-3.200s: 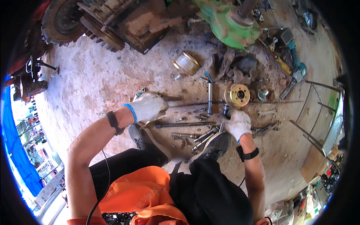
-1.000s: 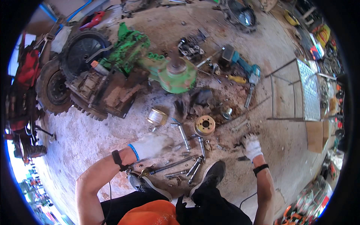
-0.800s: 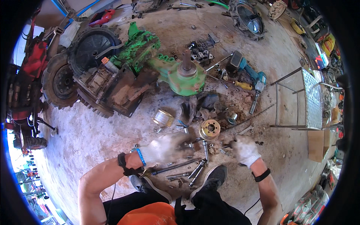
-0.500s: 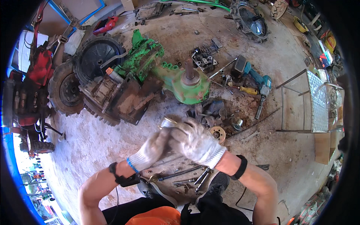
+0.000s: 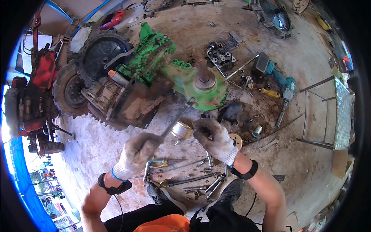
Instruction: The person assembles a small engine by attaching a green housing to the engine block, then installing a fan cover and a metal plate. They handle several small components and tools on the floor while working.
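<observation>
The hands, together half a second ago, now stand apart. The left hand (image 5: 139,152) is closed around a long tool (image 5: 176,120), slanting up and right past the spool (image 5: 180,130) toward the green housing (image 5: 206,96); contact is unclear. That leaves the right hand (image 5: 216,141) free: half-curled, thumb off the fingers, nothing visible in it. Both elbows bend outward, forearms angling inward.

No lettering, number or sign can be read anywhere in this head view. The teal power tool (image 5: 287,84) at right, the white panel (image 5: 41,41) at far left and the orange cloth (image 5: 164,224) at bottom show no legible mark; faint print may be lost to blur and distance.
</observation>
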Tool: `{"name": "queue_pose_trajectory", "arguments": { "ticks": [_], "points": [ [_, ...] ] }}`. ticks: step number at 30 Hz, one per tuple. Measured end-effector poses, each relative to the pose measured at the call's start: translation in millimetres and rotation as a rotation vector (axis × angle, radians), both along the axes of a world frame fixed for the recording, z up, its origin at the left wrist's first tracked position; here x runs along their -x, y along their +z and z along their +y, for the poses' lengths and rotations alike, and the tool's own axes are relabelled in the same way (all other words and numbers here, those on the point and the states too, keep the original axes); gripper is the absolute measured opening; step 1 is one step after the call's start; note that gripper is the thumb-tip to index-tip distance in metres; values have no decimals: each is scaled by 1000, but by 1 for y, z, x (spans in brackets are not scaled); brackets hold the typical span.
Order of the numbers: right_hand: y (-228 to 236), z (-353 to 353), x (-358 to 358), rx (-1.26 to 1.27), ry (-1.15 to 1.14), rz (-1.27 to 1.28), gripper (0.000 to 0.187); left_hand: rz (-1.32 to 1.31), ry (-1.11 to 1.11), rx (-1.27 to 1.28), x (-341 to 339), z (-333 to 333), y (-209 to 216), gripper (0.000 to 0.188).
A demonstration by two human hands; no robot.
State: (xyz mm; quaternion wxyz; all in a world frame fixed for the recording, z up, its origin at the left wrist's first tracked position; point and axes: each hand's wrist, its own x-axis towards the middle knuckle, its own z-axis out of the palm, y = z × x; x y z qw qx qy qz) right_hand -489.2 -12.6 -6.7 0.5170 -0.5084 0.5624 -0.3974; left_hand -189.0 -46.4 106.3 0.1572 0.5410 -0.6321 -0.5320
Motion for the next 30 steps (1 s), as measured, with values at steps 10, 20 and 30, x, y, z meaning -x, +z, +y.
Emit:
{"name": "queue_pose_trajectory", "arguments": {
  "ticks": [10, 20, 30],
  "points": [
    [3, -16, 1, 123, -33, 69, 32, -38, -88, -40, -1, -30, -2, 47],
    [5, -17, 16, 75, -101, 35, 31, 60, -295, -324, 72, 8, -18, 35],
    [-54, 47, 79, 159, 180, 528, 41, -539, -972, -97, 12, 13, -118, 36]
  ]
}}
